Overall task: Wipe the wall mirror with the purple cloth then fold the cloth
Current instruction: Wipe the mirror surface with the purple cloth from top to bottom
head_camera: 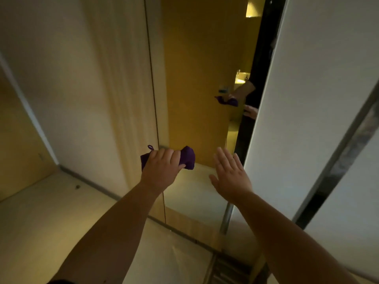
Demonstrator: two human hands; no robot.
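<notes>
Purple cloth (pixel 187 157) bunched in left hand (pixel 162 168).

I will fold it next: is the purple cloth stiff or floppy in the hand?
Probably floppy: the purple cloth bunches up inside the left hand grip. Likely light, since one hand holds it up. Its small loop sticks out loosely.

Both forearms are bare from the bottom of the frame up to the wrists, with no watch, band or bracelet on either one. The left hand (pixel 162 168) and the right hand (pixel 230 175) carry no rings or gloves that I can make out, and the nails look short and plain. At the lower left edge, a sliver of dark fabric shows by the left elbow, too little of it to tell what garment it is.
</notes>
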